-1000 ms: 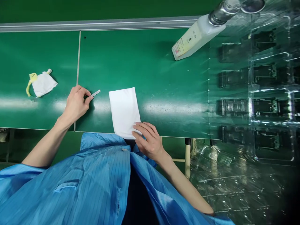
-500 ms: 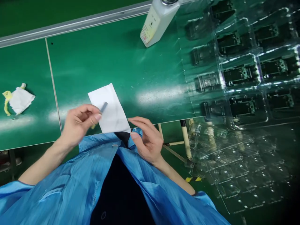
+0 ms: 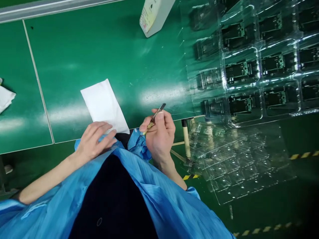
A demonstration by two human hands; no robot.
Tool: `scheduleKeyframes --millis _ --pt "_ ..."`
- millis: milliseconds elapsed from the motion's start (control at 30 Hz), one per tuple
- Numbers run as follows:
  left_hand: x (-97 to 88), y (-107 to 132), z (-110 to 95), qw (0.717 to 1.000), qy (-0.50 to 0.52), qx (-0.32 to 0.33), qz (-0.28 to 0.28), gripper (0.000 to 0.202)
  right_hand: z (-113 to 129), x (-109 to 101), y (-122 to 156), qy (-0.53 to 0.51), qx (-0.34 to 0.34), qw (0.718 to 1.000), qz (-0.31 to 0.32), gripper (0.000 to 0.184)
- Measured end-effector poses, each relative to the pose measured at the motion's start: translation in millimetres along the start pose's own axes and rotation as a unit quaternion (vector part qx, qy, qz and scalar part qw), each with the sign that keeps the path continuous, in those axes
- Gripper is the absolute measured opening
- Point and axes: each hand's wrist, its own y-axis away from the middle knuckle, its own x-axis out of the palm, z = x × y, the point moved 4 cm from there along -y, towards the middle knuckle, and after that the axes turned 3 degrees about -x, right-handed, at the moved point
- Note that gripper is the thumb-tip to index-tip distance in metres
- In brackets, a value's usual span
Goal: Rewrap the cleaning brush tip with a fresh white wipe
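My right hand (image 3: 160,134), near the table's front edge, is closed around a slim tool with a flat metal end and a yellow lower part (image 3: 157,114). Its metal end points up and to the right; I cannot make out its exact kind. A folded white cloth (image 3: 103,103) lies flat on the green table, its near corner at the edge. My left hand (image 3: 96,139) rests at the near left edge of the cloth, fingers stretched and slightly bent, holding nothing visible.
A white bottle with a label (image 3: 156,16) stands at the back. On the right, clear plastic trays (image 3: 225,83) hold several dark circuit boards (image 3: 238,71). More clear trays (image 3: 239,166) sit lower, beside the table. A crumpled white cloth (image 3: 5,99) lies far left.
The slim tool has passed from my left hand to my right hand. My left hand has come down to the cloth's near edge. The view has shifted, moving the table contents leftward and up.
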Motion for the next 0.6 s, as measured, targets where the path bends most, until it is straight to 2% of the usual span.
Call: scheduleKeyframes --millis 100,167,233,333,400,500,567,600 --pt "15.3 20.3 6.0 0.99 -0.107 0.061 0.07 0.041 -0.1 -13.8 -9.2 0.044 0.024 0.998 0.033 0.028" --pt "20.5 28.4 11.7 0.986 -0.128 0.076 0.069 0.045 0.1 -18.9 -11.5 0.083 0.044 0.991 0.091 0.026" --pt "21.3 32.7 16.2 0.987 -0.115 0.105 0.038 0.044 4.4 -21.4 -12.5 0.145 0.04 0.976 0.16 0.025" --pt "20.6 35.2 22.3 0.986 -0.091 0.137 -0.008 0.039 19.4 -21.6 -18.8 0.28 -0.036 0.93 0.236 0.022" --pt "21.7 35.7 25.6 0.985 -0.096 0.138 -0.034 0.038 29.7 -18.6 -27.2 0.38 -0.11 0.88 0.261 0.02" --pt "25.9 39.7 27.5 0.988 -0.103 0.103 -0.049 0.037 36.5 -12.3 -41.4 0.492 -0.18 0.807 0.273 0.02" --pt "27.3 47.4 27.0 0.999 -0.028 0.014 -0.035 0.029 34.8 -9.0 -48.1 0.517 -0.177 0.788 0.285 0.023" --pt "27.3 53.7 27.0 0.996 0.049 -0.07 -0.031 0.023 33.3 -7.9 -50.0 0.517 -0.167 0.787 0.29 0.025"
